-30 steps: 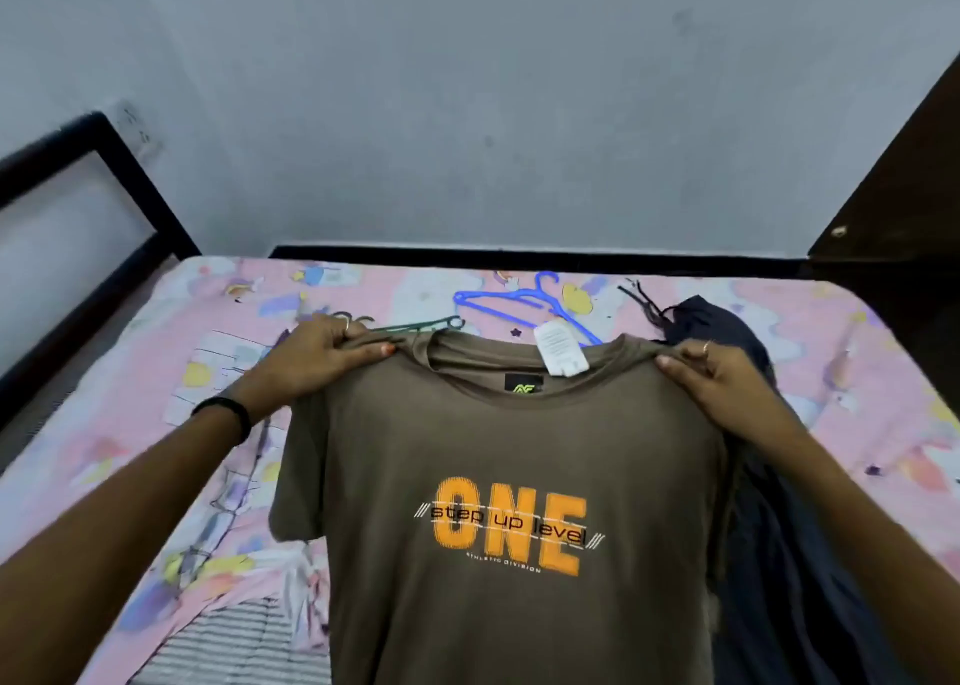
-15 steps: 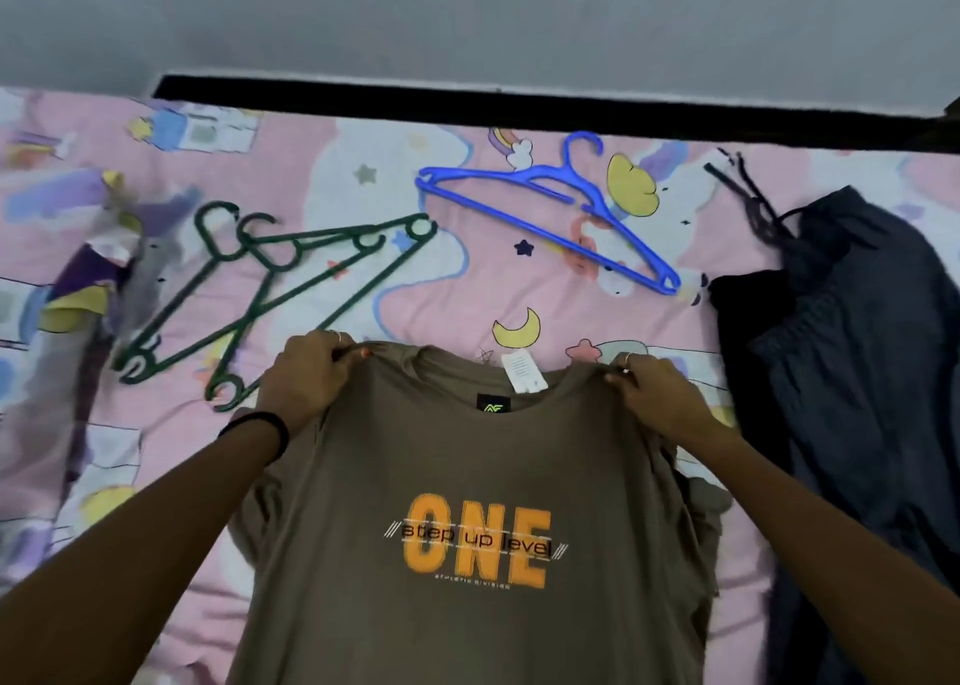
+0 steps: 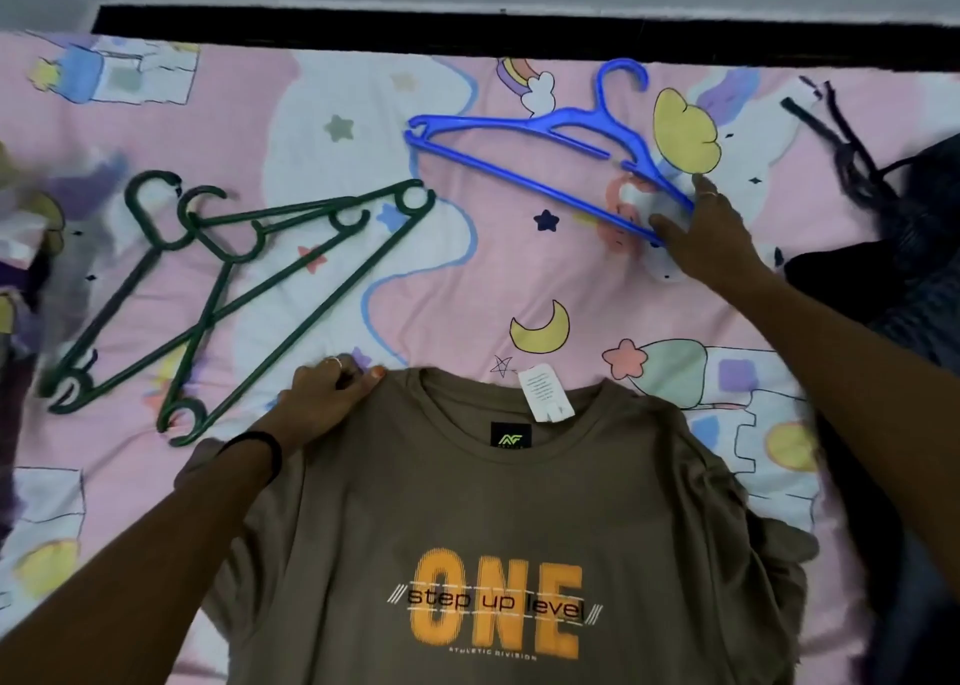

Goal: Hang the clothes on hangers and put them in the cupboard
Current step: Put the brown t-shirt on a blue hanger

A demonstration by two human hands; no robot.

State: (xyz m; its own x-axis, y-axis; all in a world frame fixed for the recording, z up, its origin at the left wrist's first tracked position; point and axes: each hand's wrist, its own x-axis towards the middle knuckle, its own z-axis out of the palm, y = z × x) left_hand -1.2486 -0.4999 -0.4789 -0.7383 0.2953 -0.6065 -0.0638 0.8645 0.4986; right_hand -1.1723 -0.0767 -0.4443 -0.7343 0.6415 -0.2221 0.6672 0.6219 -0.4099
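Observation:
A brown T-shirt (image 3: 498, 502) with an orange "ONE" print lies flat on the bed, collar away from me, a white tag at the neck. My left hand (image 3: 324, 398) grips the shirt's left shoulder beside the collar. My right hand (image 3: 701, 232) is off the shirt and rests on the right end of a blue hanger (image 3: 519, 130), thumb at its lower bar, fingers spread and fairly straight. The hanger lies flat on the sheet beyond the shirt. Two dark green hangers (image 3: 291, 268) lie overlapped at the left.
A pink cartoon-print sheet (image 3: 467, 279) covers the bed. A dark garment with drawstrings (image 3: 904, 247) lies along the right edge. Blurred cloth (image 3: 21, 237) sits at the far left. The black bed frame (image 3: 467, 29) runs along the far side against a grey wall.
The shirt went from held up to lying on the bed. My right hand let go of its right shoulder and reached forward to the blue hanger. My left hand keeps its hold.

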